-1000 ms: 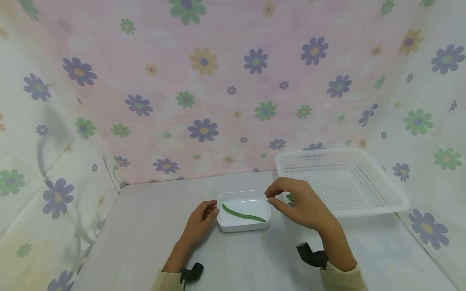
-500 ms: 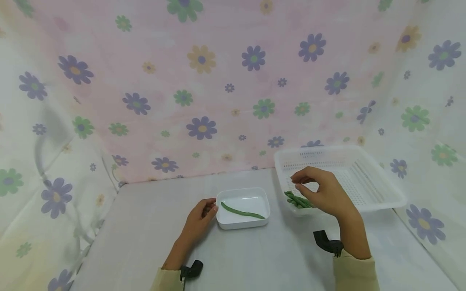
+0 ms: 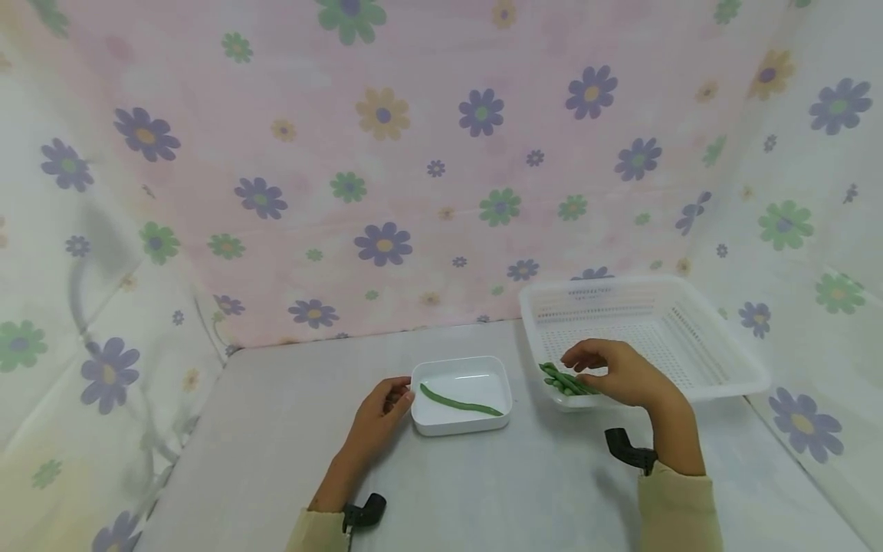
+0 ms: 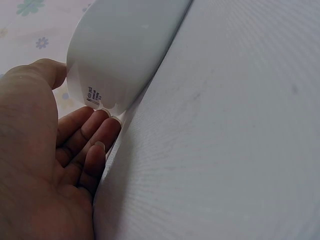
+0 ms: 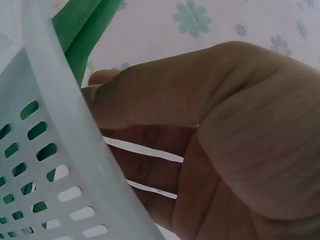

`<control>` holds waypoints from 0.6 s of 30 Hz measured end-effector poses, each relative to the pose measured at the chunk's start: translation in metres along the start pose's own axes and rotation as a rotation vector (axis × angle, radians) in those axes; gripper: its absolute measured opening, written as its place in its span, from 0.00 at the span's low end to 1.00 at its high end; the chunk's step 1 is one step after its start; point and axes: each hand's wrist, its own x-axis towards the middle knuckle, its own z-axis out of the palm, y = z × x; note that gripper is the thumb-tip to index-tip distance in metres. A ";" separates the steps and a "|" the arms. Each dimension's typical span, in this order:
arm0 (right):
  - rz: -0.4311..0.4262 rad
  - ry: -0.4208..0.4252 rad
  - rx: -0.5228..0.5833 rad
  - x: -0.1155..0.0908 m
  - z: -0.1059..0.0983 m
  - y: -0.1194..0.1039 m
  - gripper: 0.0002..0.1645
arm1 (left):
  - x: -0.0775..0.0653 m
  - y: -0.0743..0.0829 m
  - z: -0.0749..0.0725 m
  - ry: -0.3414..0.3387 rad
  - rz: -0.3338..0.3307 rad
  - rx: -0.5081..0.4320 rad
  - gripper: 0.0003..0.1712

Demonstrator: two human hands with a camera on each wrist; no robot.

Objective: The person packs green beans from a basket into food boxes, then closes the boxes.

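Note:
My left hand [image 3: 382, 412] holds the left end of a small white rectangular dish [image 3: 428, 426], thumb at the rim and fingertips against the wall in the left wrist view. One long green bean [image 3: 461, 404] lies slanting in this dish. Several more green beans [image 3: 567, 382] are bunched in the near left corner of a white plastic basket [image 3: 704, 395]. Over that corner is my right hand [image 3: 624, 374], its thumb and fingers apart just above the beans. In the right wrist view the basket rim hides its fingertips.
The basket has slotted walls and stands at the back right of the white-covered table [image 3: 310, 406]. Flowered cloth [image 3: 414, 153] hangs behind the table and at both sides. Each wrist wears a black camera mount [image 3: 629, 451].
My right hand has moved right from the dish to the basket, then lowered toward the beans there. The left hand keeps its place at the dish, where the single bean lies as before.

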 end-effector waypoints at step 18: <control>0.090 -0.037 -0.024 0.004 0.003 -0.002 0.15 | 0.000 0.002 0.001 0.003 -0.001 0.004 0.22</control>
